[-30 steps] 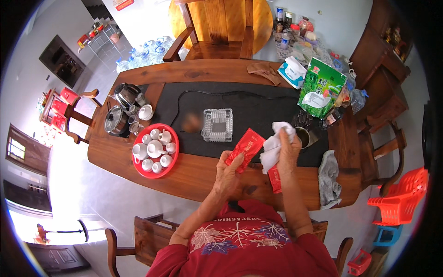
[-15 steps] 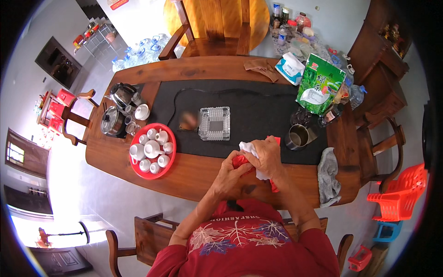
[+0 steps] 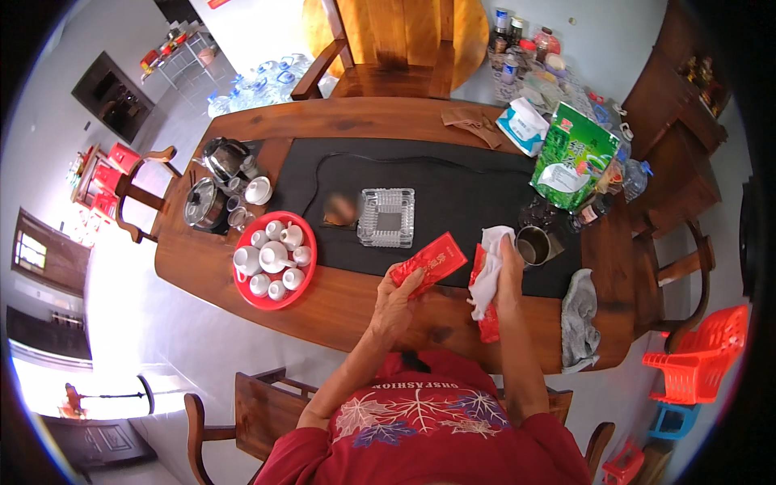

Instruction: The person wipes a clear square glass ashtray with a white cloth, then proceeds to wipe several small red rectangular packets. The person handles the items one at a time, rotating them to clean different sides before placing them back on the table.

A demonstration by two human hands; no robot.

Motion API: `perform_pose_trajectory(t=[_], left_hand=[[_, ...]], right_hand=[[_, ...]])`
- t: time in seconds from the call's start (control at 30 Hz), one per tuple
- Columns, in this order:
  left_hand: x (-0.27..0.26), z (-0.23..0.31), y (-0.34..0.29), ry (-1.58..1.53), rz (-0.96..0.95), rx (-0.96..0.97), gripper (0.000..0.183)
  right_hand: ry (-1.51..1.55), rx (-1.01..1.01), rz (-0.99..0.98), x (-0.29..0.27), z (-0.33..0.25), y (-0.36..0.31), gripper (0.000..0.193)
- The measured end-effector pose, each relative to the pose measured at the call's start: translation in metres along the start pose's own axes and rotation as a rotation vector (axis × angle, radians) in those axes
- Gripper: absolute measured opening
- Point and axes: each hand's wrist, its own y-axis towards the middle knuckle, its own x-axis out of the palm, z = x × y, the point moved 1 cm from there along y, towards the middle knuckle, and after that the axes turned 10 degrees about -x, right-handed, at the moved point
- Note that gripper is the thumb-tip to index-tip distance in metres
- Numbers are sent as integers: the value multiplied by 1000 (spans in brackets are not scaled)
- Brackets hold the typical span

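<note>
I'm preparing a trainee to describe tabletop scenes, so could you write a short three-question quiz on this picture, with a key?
1. What does the left hand hold?
2. True or false: the crumpled white cloth is in the right hand.
3. Seen from the person, where does the round red plastic tray of white teaware lie relative to the clear ribbed glass dish? A) To its left. B) To its right. C) Inside it.

Key:
1. A flat, rectangular red packet.
2. True.
3. A.
</note>
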Motion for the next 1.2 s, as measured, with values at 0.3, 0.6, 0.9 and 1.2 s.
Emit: perform_pose_trajectory(t=[0.3, 0.6, 0.9, 1.2], left_hand=[[-9, -18, 7, 159, -56, -102, 20], [-23, 8, 13, 354, 96, 10, 22], [-65, 80, 93, 1055, 371, 523, 29], [-79, 86, 144, 1625, 480, 644, 30]], right_hand=[[54, -34, -169, 43, 1, -40, 12], [35, -160, 115, 15, -7, -13, 13], [-111, -118, 168, -16, 7, -41, 17], [-129, -85, 300, -39, 19, -57, 12]])
